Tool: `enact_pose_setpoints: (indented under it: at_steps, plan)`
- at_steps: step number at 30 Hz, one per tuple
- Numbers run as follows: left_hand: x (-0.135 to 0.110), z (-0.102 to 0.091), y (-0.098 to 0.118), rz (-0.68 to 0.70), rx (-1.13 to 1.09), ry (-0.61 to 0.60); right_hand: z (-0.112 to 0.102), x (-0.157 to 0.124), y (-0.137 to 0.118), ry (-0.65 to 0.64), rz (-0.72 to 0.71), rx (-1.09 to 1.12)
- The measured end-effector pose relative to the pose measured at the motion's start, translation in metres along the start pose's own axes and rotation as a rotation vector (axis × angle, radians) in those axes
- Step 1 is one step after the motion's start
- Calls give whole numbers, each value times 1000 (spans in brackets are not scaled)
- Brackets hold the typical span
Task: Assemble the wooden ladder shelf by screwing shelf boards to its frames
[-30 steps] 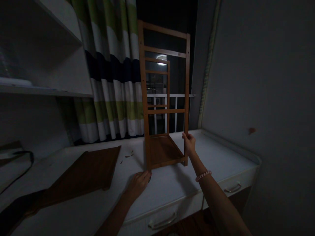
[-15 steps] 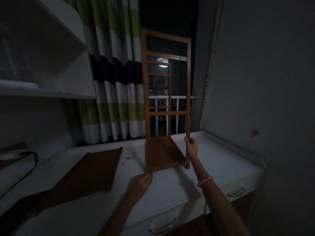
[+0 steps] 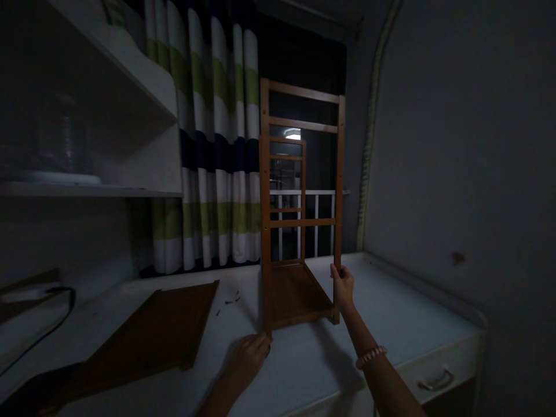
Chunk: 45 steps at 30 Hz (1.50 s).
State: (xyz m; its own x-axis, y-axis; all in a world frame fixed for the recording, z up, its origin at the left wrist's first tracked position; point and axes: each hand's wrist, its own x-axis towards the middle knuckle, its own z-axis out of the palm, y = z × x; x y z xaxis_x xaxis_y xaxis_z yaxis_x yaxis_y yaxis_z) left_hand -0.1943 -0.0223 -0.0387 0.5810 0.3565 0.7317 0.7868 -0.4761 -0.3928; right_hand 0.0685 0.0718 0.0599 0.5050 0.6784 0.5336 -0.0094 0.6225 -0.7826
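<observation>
A brown wooden shelf frame (image 3: 303, 222) stands upright on the white desk, one board (image 3: 295, 292) fitted low between its sides. My right hand (image 3: 343, 285) is closed around the lower part of the near right post. Down at the foot of the near left post, my left hand (image 3: 249, 356) pinches with its fingertips. A small dark spot shows by those fingers, too dim to identify. To the left, a loose brown wooden panel (image 3: 150, 330) lies flat on the desk.
Several small thin pieces (image 3: 232, 300) lie between the panel and frame. A white shelf unit (image 3: 143, 156) overhangs the left side. Behind are a striped curtain (image 3: 221, 174) and a dark window with white bars (image 3: 316, 223). A wall (image 3: 434, 162) bounds the right. A black cable (image 3: 65, 307) is at left.
The camera view has tilted up, so everything sits lower in the picture. Both hands keep their places on the frame, which stands in the same spot on the desk.
</observation>
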Motion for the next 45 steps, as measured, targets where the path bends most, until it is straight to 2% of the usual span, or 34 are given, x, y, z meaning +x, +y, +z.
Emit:
enact_pose_setpoints:
  at_steps: [7, 15, 21, 25, 30, 36, 41, 45]
  plan:
    - [-2, 4, -1, 3, 16, 53, -3, 0, 3, -22, 36, 45]
    - [3, -2, 1, 7, -3, 15, -7, 0, -5, -77, 67, 50]
    - [4, -1, 0, 21, -8, 66, -7, 0, -8, -109, 60, 22]
    - [3, -3, 0, 32, 9, 12, -10, -3, -7, -117, 9, -45]
    - [0, -1, -1, 27, -10, -14, -18, -19, 13, -129, -82, -175]
    - [4, -5, -1, 53, -15, -33, -32, -33, 48, -208, -33, -332]
    - [6, -10, 0, 46, -59, -102, -33, -35, 55, -175, -81, -385]
    - [6, -9, 0, 47, -54, -96, -31, -37, 54, -135, -87, -415]
